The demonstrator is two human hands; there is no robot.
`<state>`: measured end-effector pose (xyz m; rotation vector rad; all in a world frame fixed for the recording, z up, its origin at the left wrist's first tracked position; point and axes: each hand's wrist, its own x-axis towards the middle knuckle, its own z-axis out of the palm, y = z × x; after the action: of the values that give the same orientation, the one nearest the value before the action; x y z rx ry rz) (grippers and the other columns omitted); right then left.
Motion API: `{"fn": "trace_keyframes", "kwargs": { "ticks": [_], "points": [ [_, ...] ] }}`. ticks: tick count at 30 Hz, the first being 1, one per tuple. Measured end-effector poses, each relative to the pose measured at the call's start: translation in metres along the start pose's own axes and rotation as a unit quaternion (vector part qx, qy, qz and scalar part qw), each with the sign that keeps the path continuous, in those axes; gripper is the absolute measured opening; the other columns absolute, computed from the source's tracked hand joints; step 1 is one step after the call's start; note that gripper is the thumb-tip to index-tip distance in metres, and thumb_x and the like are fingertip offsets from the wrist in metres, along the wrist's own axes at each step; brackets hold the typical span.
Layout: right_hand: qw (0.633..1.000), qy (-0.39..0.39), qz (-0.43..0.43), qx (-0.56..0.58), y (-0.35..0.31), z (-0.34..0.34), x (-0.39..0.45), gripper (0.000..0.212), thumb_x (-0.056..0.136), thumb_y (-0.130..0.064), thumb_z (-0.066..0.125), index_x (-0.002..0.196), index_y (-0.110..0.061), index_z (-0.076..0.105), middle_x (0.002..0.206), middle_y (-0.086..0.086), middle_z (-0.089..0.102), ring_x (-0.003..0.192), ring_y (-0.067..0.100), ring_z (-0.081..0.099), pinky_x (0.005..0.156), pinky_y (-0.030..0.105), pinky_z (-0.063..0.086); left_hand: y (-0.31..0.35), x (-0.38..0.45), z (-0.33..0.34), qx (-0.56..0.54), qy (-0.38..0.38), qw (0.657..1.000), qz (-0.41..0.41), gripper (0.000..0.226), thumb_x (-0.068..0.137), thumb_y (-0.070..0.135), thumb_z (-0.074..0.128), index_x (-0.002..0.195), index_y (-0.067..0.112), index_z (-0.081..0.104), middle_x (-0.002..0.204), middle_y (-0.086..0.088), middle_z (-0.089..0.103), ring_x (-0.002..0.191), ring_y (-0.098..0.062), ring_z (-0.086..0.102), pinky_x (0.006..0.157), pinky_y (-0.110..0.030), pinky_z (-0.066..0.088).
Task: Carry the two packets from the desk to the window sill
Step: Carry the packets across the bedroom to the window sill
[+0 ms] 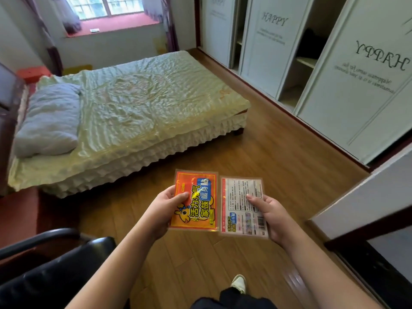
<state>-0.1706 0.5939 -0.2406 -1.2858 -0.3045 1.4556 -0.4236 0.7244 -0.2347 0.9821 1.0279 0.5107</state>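
My left hand (165, 209) grips an orange packet (197, 202) with a cartoon figure, thumb on its face. My right hand (270, 216) holds a second packet (242, 204) that shows its white printed back with a barcode. Both packets are held flat side by side over the wooden floor, in front of me at waist height. The red window sill (120, 24) lies far across the room beyond the bed, with a small white object (94, 30) lying on it.
A bed (138, 112) with a pale cover and a pillow (49, 120) fills the left middle. White sliding wardrobe doors (361, 85) line the right wall. A black chair (55, 268) stands at lower left. A strip of wooden floor (267, 134) runs between bed and wardrobe. My foot (238, 284) shows below.
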Motion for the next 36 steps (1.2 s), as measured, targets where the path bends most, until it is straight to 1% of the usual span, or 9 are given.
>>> {"fn": "trace_keyframes", "kwargs": {
  "ticks": [5, 8, 12, 14, 20, 23, 27, 32, 36],
  "points": [
    [1.000, 0.021, -0.007, 0.011, -0.059, -0.042, 0.039, 0.030, 0.095, -0.014, 0.064, 0.119, 0.002, 0.060, 0.106, 0.025, 0.077, 0.094, 0.038, 0.076, 0.069, 0.045, 0.065, 0.033, 0.063, 0.050, -0.002, -0.011, 1.000, -0.008, 0.024, 0.095, 0.019, 0.065, 0.119, 0.016, 0.063, 0.103, -0.016, 0.080, 0.091, -0.035, 0.078, 0.066, -0.041, 0.064],
    [0.999, 0.025, -0.019, 0.014, -0.096, -0.064, 0.061, 0.027, 0.094, -0.014, 0.065, 0.116, 0.001, 0.061, 0.103, 0.024, 0.078, 0.091, 0.037, 0.077, 0.066, 0.042, 0.065, 0.049, 0.098, 0.074, -0.001, -0.026, 1.000, -0.012, 0.024, 0.095, 0.019, 0.065, 0.118, 0.017, 0.063, 0.104, -0.017, 0.080, 0.091, -0.035, 0.078, 0.065, -0.040, 0.064],
    [0.999, 0.034, -0.030, 0.020, -0.129, -0.083, 0.086, 0.040, 0.080, -0.021, 0.072, 0.114, -0.001, 0.061, 0.100, 0.022, 0.079, 0.088, 0.035, 0.078, 0.062, 0.040, 0.064, 0.066, 0.140, 0.096, 0.001, -0.044, 0.999, -0.020, 0.023, 0.094, 0.021, 0.066, 0.117, 0.018, 0.064, 0.104, -0.017, 0.079, 0.092, -0.036, 0.077, 0.065, -0.040, 0.064],
    [0.999, 0.038, -0.029, 0.023, -0.139, -0.089, 0.101, 0.044, 0.078, -0.022, 0.074, 0.115, -0.002, 0.061, 0.102, 0.023, 0.078, 0.089, 0.036, 0.078, 0.063, 0.040, 0.064, 0.073, 0.165, 0.103, 0.007, -0.052, 0.998, -0.027, 0.024, 0.094, 0.022, 0.067, 0.118, 0.018, 0.064, 0.105, -0.017, 0.079, 0.093, -0.036, 0.077, 0.067, -0.042, 0.064],
    [0.997, 0.069, -0.025, 0.031, -0.169, -0.098, 0.164, 0.035, 0.091, -0.018, 0.067, 0.121, 0.000, 0.059, 0.108, 0.024, 0.077, 0.096, 0.038, 0.076, 0.067, 0.043, 0.064, 0.103, 0.251, 0.114, 0.010, -0.073, 0.997, -0.027, 0.024, 0.094, 0.021, 0.066, 0.118, 0.016, 0.064, 0.103, -0.018, 0.079, 0.089, -0.035, 0.078, 0.066, -0.041, 0.064],
    [0.995, 0.095, -0.035, 0.024, -0.194, -0.095, 0.198, 0.032, 0.095, -0.016, 0.063, 0.122, 0.000, 0.059, 0.106, 0.024, 0.077, 0.095, 0.038, 0.076, 0.068, 0.045, 0.065, 0.126, 0.297, 0.116, 0.007, -0.094, 0.995, -0.018, 0.023, 0.095, 0.019, 0.065, 0.118, 0.014, 0.065, 0.104, -0.019, 0.079, 0.088, -0.034, 0.078, 0.068, -0.043, 0.064],
    [0.991, 0.120, -0.045, 0.036, -0.228, -0.088, 0.235, 0.032, 0.095, -0.016, 0.062, 0.123, -0.001, 0.059, 0.107, 0.025, 0.077, 0.097, 0.039, 0.075, 0.072, 0.048, 0.065, 0.161, 0.352, 0.119, 0.014, -0.124, 0.992, -0.023, 0.021, 0.095, 0.019, 0.065, 0.116, 0.016, 0.066, 0.104, -0.019, 0.079, 0.085, -0.034, 0.078, 0.064, -0.041, 0.063],
    [0.988, 0.132, -0.052, 0.058, -0.261, -0.088, 0.273, 0.031, 0.095, -0.014, 0.063, 0.122, 0.001, 0.059, 0.103, 0.024, 0.078, 0.089, 0.035, 0.078, 0.062, 0.041, 0.064, 0.194, 0.414, 0.129, 0.049, -0.152, 0.987, -0.030, 0.015, 0.093, 0.021, 0.067, 0.107, 0.022, 0.072, 0.101, -0.017, 0.080, 0.080, -0.030, 0.079, 0.059, -0.039, 0.062],
    [0.985, 0.151, -0.058, 0.061, -0.282, -0.102, 0.304, 0.032, 0.094, -0.016, 0.064, 0.122, 0.000, 0.058, 0.105, 0.024, 0.077, 0.092, 0.037, 0.077, 0.066, 0.043, 0.065, 0.212, 0.458, 0.144, 0.056, -0.165, 0.984, -0.047, 0.012, 0.093, 0.024, 0.067, 0.103, 0.026, 0.074, 0.101, -0.017, 0.080, 0.082, -0.032, 0.079, 0.060, -0.039, 0.063]
  ]
}}
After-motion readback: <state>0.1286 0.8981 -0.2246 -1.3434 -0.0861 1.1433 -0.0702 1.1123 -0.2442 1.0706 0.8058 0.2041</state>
